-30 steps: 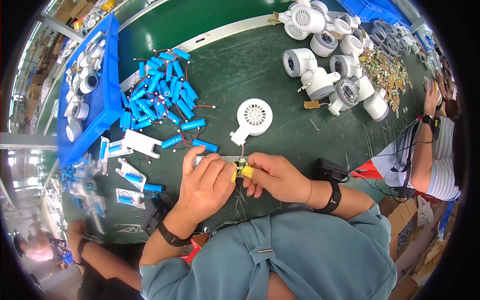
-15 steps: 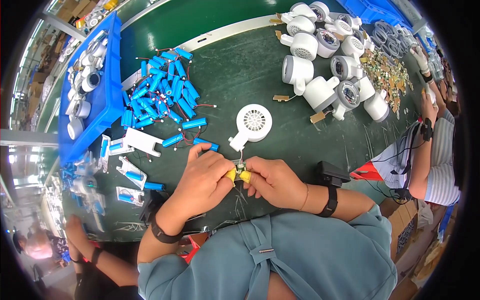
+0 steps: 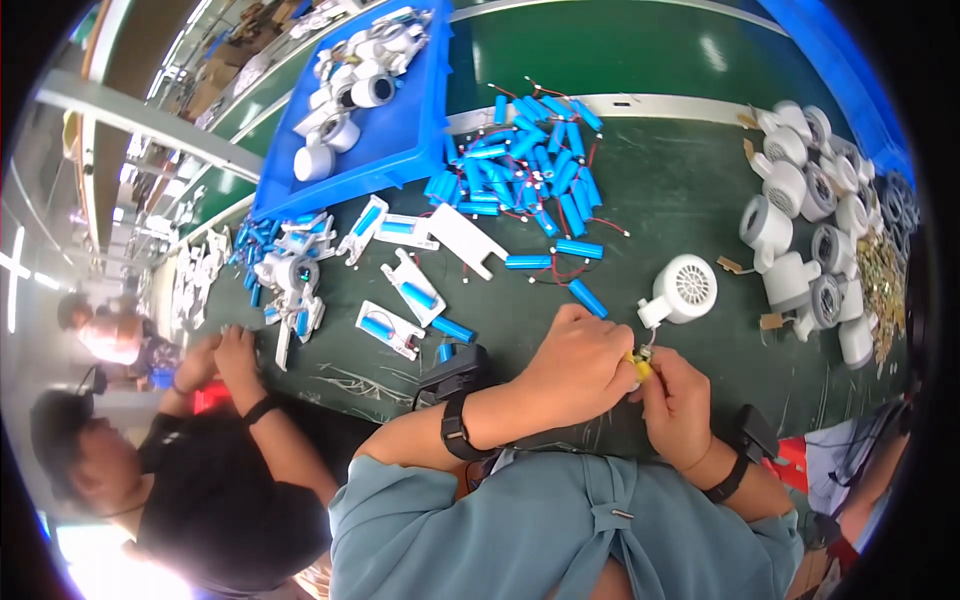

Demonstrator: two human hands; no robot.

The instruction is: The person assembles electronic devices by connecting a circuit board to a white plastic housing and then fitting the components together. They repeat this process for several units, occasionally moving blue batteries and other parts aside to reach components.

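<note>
Fingers of the left hand (image 3: 583, 362) and right hand (image 3: 680, 402) pinch a tiny part (image 3: 645, 353), mostly hidden, just below the round white fan (image 3: 690, 288), so hold it still and work softly, never tugging the thin wire (image 3: 654, 336)

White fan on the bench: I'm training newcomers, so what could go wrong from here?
The thin wire between the white fan and the small part pinched by the left hand and right hand might strain if tugged. Neither hand steadies the fan, so it could get dragged. The blue batteries lie heaped among red wires; lifting one could snag others.
</note>
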